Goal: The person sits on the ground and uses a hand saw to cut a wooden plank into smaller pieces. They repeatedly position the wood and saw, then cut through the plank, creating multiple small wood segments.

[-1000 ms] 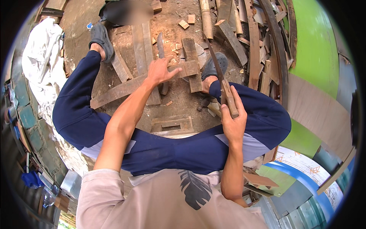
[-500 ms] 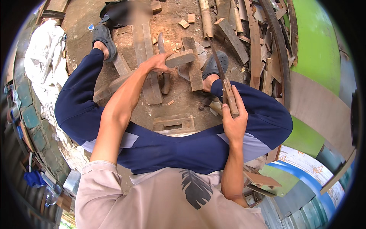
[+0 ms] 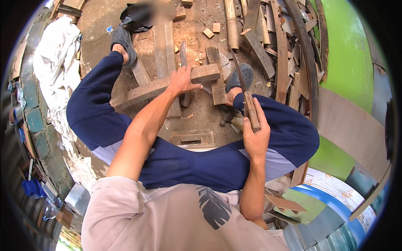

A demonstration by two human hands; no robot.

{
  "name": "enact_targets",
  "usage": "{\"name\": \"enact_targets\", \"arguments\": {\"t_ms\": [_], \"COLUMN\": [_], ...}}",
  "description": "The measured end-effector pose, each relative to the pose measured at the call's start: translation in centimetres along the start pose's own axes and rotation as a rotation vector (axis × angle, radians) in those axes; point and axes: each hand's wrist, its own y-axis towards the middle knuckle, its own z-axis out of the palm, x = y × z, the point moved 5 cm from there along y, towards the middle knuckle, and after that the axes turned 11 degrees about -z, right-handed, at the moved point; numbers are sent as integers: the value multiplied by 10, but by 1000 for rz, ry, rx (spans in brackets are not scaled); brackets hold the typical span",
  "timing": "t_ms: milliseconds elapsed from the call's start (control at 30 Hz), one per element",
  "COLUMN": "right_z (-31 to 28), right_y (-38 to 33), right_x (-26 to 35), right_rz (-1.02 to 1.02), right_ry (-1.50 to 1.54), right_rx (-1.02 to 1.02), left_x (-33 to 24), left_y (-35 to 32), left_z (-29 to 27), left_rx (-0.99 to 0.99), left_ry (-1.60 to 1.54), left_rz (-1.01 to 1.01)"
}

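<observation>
A long squared wooden beam (image 3: pixel 144 90) lies slantwise between my legs. Its right end crosses a shorter wooden block (image 3: pixel 218 91). My left hand (image 3: pixel 182 79) grips the beam from above, a little left of that block. In my right hand (image 3: pixel 256 138) is a handsaw (image 3: pixel 251 109), its wooden handle wrapped by my fingers. The thin dark blade points forward, seen nearly edge-on, over my right foot and apart from the beam. Beneath the beam, a long knife (image 3: pixel 183 53) rests on the ground, its middle hidden by the beam and my left hand.
Long planks (image 3: pixel 160 50) lie on the dirt ahead. Scrap timber (image 3: pixel 295 83) is heaped at the right beside a green panel (image 3: pixel 347 50). A white cloth (image 3: pixel 54 58) hangs at the left. Near my lap stands a small wooden frame (image 3: pixel 192 138). Small offcuts (image 3: pixel 208 32) are scattered farther out.
My left hand has shifted from beside the beam's end to over its top. The beam's right end sits slightly nearer me. My right hand still holds the handsaw; the view has shifted slightly.
</observation>
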Motion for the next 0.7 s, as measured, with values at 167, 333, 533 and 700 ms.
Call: {"name": "enact_targets", "arguments": {"t_ms": [167,333,533,700], "right_z": [3,5,19,34], "right_y": [1,-11,-13,-18], "right_x": [22,36,34,33], "right_rz": [-77,-100,-29,-109], "right_ry": [63,85,-46,-55], "right_rx": [41,195,304,250], "left_x": [-11,-5,-3,2], "left_y": [-8,-1,8,16], "left_z": [19,10,2,1], "left_rx": [-154,-70,59,93], "left_ry": [142,146,67,51], "left_rz": [-85,-101,-81,-66]}}
